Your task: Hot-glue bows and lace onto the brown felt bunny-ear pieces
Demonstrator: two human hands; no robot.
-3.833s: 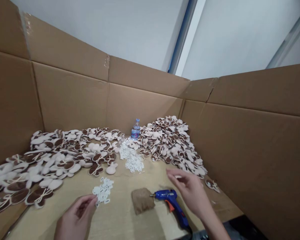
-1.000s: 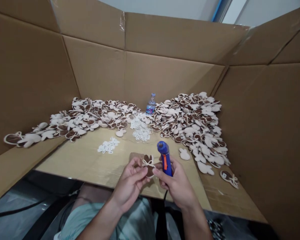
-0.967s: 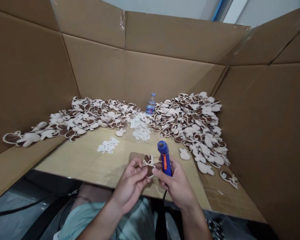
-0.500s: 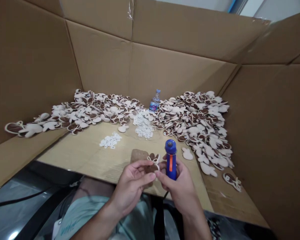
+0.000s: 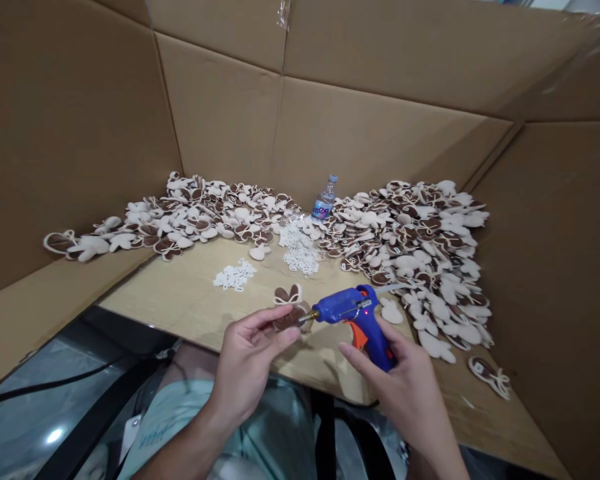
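Between the thumb and fingers of my left hand (image 5: 255, 353) is a brown bunny-shaped felt piece (image 5: 289, 296) with a cream edge and a cream string bow. My right hand (image 5: 400, 373) grips a blue hot glue gun (image 5: 340, 305) by its handle, near the orange trigger (image 5: 359, 335). The gun's metal nozzle points left, at the brown face of the piece; whether it touches cannot be made out. A clear glue stick (image 5: 393, 287) juts from the back of the gun. Small white tags lie beyond my hands in a near pile (image 5: 235, 275) and a farther heap (image 5: 300, 248).
Heaps of bunny pieces lie at the left (image 5: 195, 213) and right (image 5: 430, 247) against cardboard walls (image 5: 370, 133). A water bottle (image 5: 325, 200) stands between them. One tagged bunny piece (image 5: 489, 375) lies at far right; a pale one (image 5: 391, 311) lies behind the glue gun.
My right hand has swung the glue gun from upright to sideways, its nozzle now at the bunny piece. My right fingers have left the piece; the left hand still holds it. The view shifted slightly.
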